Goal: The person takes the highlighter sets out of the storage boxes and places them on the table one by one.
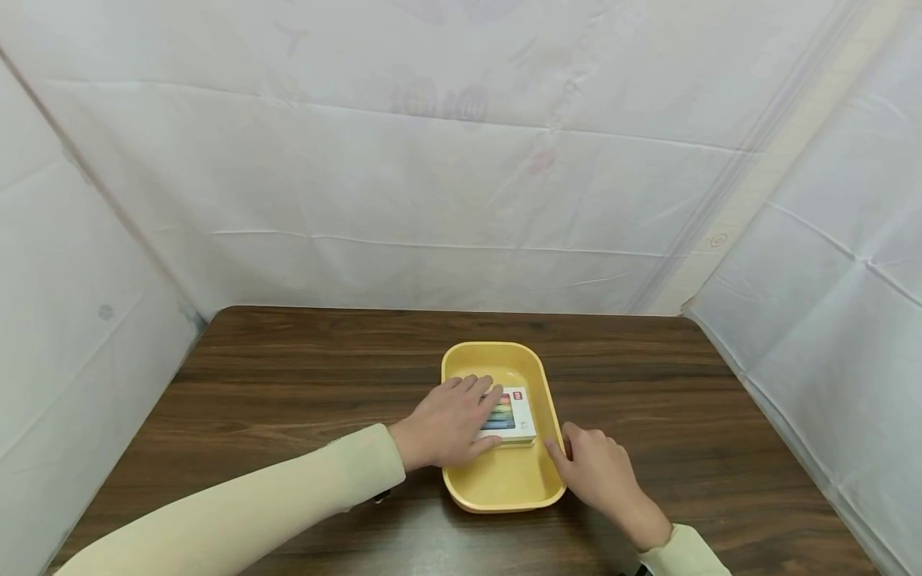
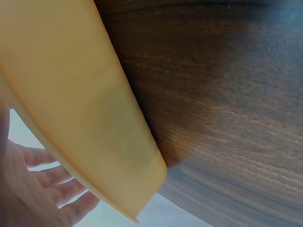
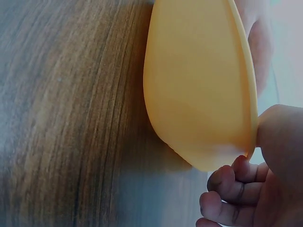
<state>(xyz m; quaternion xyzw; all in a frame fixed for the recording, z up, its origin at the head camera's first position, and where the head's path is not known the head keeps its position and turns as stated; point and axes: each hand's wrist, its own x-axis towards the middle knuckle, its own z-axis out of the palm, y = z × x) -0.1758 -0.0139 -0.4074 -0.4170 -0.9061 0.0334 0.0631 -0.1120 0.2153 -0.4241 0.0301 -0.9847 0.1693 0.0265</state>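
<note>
Left hand (image 1: 448,420) over the white box (image 1: 522,412), right hand (image 1: 596,472) at the yellow tray (image 1: 504,488)

Spread fingers partly cover the box, which sits within the tray and shows coloured sticks, perhaps crayons, on its face; whether they grip it, I cannot tell; the right hand, apart from the left, pinches the tray's right rim, thumb inside, fingers outside. Good handling, I judge, calls for the right hand to steady the tray against the brown wooden table (image 1: 302,400) without tipping it; the left should press lightly and evenly, since the box is probably thin card and could buckle.
</note>
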